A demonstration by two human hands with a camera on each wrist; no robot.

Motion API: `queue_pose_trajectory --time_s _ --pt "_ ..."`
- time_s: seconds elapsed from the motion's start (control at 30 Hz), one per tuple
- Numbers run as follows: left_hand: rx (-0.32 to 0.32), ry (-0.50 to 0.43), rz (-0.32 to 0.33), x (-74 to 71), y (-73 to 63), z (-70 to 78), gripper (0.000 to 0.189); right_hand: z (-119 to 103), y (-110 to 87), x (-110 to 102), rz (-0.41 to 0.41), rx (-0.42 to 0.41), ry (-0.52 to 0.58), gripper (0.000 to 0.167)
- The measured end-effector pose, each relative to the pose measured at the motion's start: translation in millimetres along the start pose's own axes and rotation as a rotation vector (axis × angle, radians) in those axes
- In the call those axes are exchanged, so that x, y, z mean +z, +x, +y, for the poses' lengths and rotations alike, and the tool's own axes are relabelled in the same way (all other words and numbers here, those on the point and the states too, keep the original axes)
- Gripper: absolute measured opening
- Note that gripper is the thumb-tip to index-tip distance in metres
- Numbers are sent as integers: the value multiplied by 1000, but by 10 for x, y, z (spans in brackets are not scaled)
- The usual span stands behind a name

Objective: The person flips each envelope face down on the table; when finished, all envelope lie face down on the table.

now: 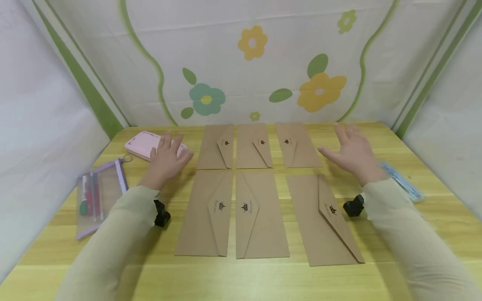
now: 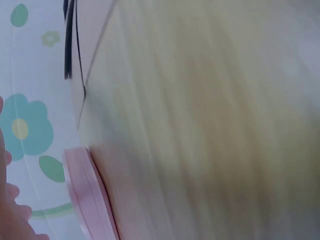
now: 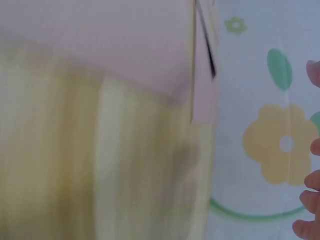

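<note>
Several brown paper envelopes lie on the table in two rows of three, among them the back right envelope (image 1: 299, 146), the front left envelope (image 1: 201, 213), the front middle envelope (image 1: 263, 225) and the front right envelope (image 1: 324, 225), which sits at a slant with its flap edge slightly raised. Each has a pointed flap with a dark crown print. To the left of them, my left hand (image 1: 167, 161) has its fingers spread and overlaps a pink case (image 1: 144, 144) in the head view. My right hand (image 1: 352, 150), fingers extended and thumb apart, is beside the back right envelope. Neither hand holds anything.
A clear zip pouch with purple trim (image 1: 107, 184) holds pens at the left. A light blue packet (image 1: 403, 182) lies at the right, partly behind my right sleeve. White curtains with a flower print (image 1: 226, 50) stand behind the wooden table (image 1: 256, 280) and at its sides.
</note>
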State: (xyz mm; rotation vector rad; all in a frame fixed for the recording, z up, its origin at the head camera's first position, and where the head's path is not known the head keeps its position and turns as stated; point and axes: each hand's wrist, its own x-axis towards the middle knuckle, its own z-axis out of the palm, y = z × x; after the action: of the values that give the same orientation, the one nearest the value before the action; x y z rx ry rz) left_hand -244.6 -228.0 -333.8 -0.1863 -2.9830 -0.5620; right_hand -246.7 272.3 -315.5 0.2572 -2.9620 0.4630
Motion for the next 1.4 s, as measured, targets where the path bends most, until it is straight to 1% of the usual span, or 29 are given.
queue_pose_trajectory --time_s 0.17,0.23,0.3,0.4,0.5,0.6,0.7,0.73,0.8,0.83,0.97,1.1,1.17,1.27,1.33,1.4 --pt "47 -196 -9 3 71 69 68 -320 122 80 -4 -2 165 93" --pt "58 -266 -4 5 101 93 65 -447 173 140 -2 -19 210 93" --pt "61 -313 8 12 130 112 63 -578 218 203 5 -38 243 92" --pt "63 -336 25 30 164 147 61 -765 284 288 1 -65 284 91" --pt "70 -334 22 52 203 198 61 -939 353 345 7 -98 317 89" --pt "72 -336 11 72 240 242 60 -1102 426 402 21 -128 284 87" --pt "68 -350 14 93 268 265 60 -1269 480 482 -14 -123 356 84" --pt "71 -361 16 98 268 272 61 -1321 493 514 -36 -116 403 83" --pt "68 -384 10 121 278 276 61 -1421 515 587 -79 -89 538 79" --pt "75 -390 19 132 270 284 61 -1464 525 627 -98 -78 613 78" --pt "62 -416 -11 196 263 303 61 -1597 551 788 -136 -52 809 71" --pt "23 -401 -35 239 276 314 62 -1712 589 936 -189 -28 981 69" --pt "20 -382 -25 252 299 313 62 -1776 624 995 -220 3 1075 69" --pt "16 -380 -21 268 315 326 63 -1870 666 1064 -261 68 1225 70" --pt "4 -393 -23 296 326 320 64 -1927 675 1103 -283 100 1274 72" --pt "-15 -398 -33 316 326 320 65 -1975 676 1136 -300 111 1279 72"
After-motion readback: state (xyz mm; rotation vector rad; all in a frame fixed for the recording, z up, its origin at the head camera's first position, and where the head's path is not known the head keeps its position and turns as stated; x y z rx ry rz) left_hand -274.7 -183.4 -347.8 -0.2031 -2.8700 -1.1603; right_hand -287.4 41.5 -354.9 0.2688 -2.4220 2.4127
